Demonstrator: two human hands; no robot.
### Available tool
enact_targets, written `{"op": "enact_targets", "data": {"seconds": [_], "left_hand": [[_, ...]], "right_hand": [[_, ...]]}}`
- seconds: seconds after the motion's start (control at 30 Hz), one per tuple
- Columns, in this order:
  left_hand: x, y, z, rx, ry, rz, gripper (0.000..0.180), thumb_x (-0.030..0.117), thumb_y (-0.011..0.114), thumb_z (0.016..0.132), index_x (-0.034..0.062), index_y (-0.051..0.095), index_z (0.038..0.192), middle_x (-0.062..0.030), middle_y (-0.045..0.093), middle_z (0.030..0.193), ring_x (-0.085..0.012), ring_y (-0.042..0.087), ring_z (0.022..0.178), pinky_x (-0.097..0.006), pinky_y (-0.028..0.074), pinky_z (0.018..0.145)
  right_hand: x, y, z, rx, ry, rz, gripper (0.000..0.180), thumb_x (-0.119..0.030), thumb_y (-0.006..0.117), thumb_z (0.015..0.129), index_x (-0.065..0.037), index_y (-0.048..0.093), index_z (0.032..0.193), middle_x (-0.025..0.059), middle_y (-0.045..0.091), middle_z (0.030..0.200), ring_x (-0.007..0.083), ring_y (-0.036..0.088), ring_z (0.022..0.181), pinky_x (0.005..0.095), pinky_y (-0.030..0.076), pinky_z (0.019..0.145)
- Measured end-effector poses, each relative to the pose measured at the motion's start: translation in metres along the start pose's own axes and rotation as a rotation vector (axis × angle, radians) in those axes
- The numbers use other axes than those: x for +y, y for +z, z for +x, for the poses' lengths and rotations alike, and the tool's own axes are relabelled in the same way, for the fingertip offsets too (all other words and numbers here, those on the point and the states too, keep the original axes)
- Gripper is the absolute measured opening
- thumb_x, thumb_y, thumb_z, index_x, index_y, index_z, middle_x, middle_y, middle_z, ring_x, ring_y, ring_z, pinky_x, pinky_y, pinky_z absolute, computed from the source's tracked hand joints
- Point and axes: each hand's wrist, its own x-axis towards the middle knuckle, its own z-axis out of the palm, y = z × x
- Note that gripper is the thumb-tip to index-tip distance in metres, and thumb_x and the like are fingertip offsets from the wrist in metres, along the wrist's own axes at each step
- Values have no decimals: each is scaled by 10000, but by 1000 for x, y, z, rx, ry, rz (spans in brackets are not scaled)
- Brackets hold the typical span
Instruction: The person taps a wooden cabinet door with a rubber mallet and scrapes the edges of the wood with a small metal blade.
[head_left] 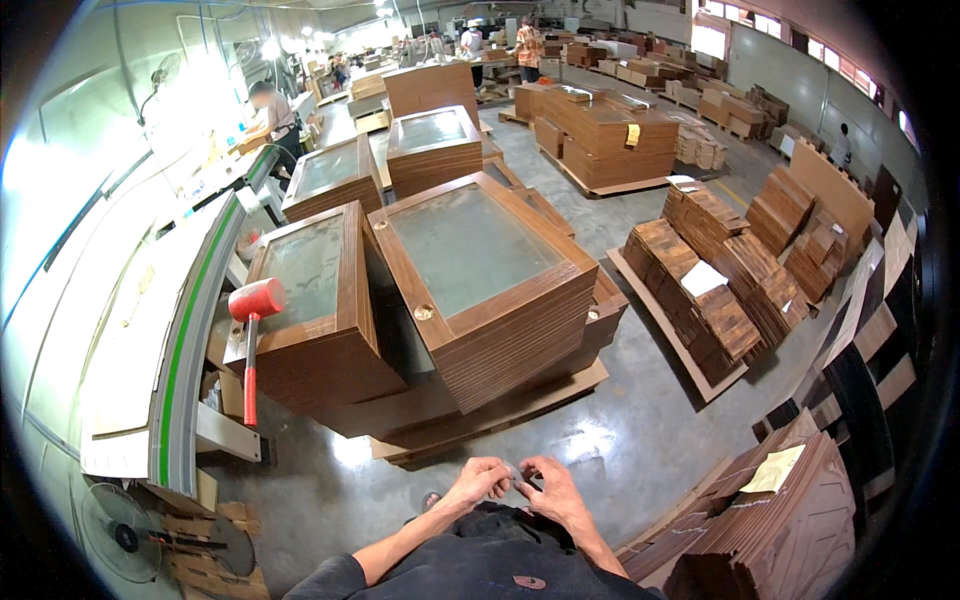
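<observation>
In front of my dark shirt, my left hand [486, 478] and my right hand [553, 490] are close together, with fingers bent and thumbs pinched in. A tiny dark thing seems to sit between the fingertips, too small to name. Beyond them stands a tall stack of brown wooden cabinet doors [515, 350] with a glass panel [470, 245] on top. To its left, on a second stack of glass-panelled doors [320, 365], rests a mallet [258, 298] with a red head and a red grip that reaches past the stack's near edge.
A long workbench [172, 370] with a green edge strip runs along the left, a floor fan [125, 535] below it. Stacked brown boards [690, 290] stand on a pallet at right, more boards [770, 530] at lower right. A person [275, 120] works at the far left bench.
</observation>
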Motion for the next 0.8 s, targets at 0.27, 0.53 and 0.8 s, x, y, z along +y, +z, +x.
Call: {"op": "enact_targets", "data": {"seconds": [0.27, 0.53, 0.8], "left_hand": [[0, 5, 5, -25, 30, 29, 227, 217, 601, 925, 37, 678, 810, -12, 644, 691, -93, 589, 587, -232, 426, 516], [15, 2, 8, 41, 87, -49, 253, 256, 644, 926, 43, 673, 792, -4, 637, 674, -81, 577, 591, -229, 432, 531], [19, 1, 10, 70, 110, -84, 277, 296, 656, 927, 53, 674, 795, 4, 627, 676, -76, 569, 603, -233, 435, 538]], "right_hand": [[26, 3, -7, -80, 338, 375, 295, -147, 716, 844, 15, 636, 1078, 53, 663, 780, 106, 615, 728, 279, 520, 705], [26, 1, 2, -152, 382, 439, 304, -189, 702, 870, 17, 627, 1081, 43, 629, 784, 98, 556, 627, 259, 491, 505], [17, -7, 10, -197, 405, 489, 271, -208, 676, 895, 17, 642, 1042, 56, 660, 792, 97, 587, 690, 264, 507, 564]]}}
